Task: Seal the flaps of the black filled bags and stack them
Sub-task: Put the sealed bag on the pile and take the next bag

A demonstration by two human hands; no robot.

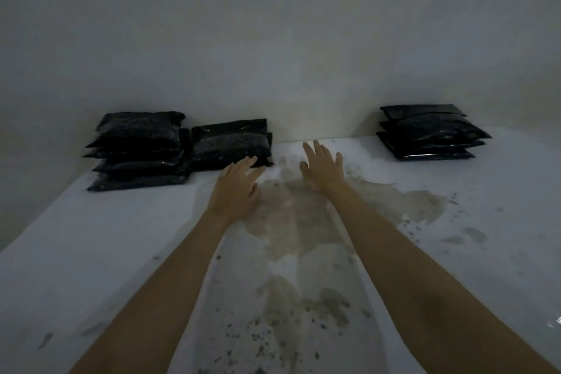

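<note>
Your left hand [235, 187] reaches forward with its fingers straight and loosely spread, the fingertips [252, 161] at the near edge of the short stack of black bags [232, 144]; whether they actually touch the bottom bag or hover just short of it you cannot tell in this dim, soft picture. Your right hand [323, 167] is also flat and spread, fingers fanned apart and holding nothing, raised over the bare table [76, 252] just to the right of that short stack. Both of your forearms stretch out from the bottom of the view, roughly parallel. To the left of the short stack, and touching it, stands a taller stack of black bags [139, 150], its bags lying a little askew on one another. Both stacks sit at the far edge of the table against the pale wall [273, 39]. Well apart to the right, also by the wall, lies a third pile of black bags [431, 132]. Between your arms the white tabletop carries a wide brownish stain [303, 215] and scattered dark specks [258, 340].
</note>
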